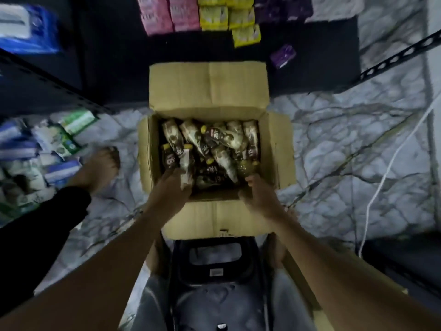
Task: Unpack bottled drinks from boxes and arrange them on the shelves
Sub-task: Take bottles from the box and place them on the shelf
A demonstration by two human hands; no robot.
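Far left: a dark slotted shelf upright [47,77] runs diagonally, and blurred blue, green and white packets [55,144] lie on the marbled floor [334,139] beside a bare foot [102,166]. Centre: an open cardboard box [207,91] stands on the floor with all four flaps folded outward. It holds the bottles [191,134], which are small, with brown-and-cream labels and yellow caps. They lie loosely piled in several directions and fill the box bottom; the label print is too blurred to read. The left hand [173,188] is inside the near-left corner of the box, with its fingers curled round the lower end of the near-left bottle [185,167], whose yellow cap points to the far side. The right hand [259,199] is at the near-right corner, fingers narrowly curled, with the fingertips [253,180] at the base of an amber bottle [245,167]; whether it grips that bottle cannot be told. On the far side of the box, pink packs [167,15] and yellow packs [226,17] are stacked on a dark surface, with one purple pack [282,56] lying apart to their right. Near side: a dark plastic stool [214,263] sits just beside the near flap. Right: a slotted metal rail [401,58] and a white cable [393,163] cross the floor.
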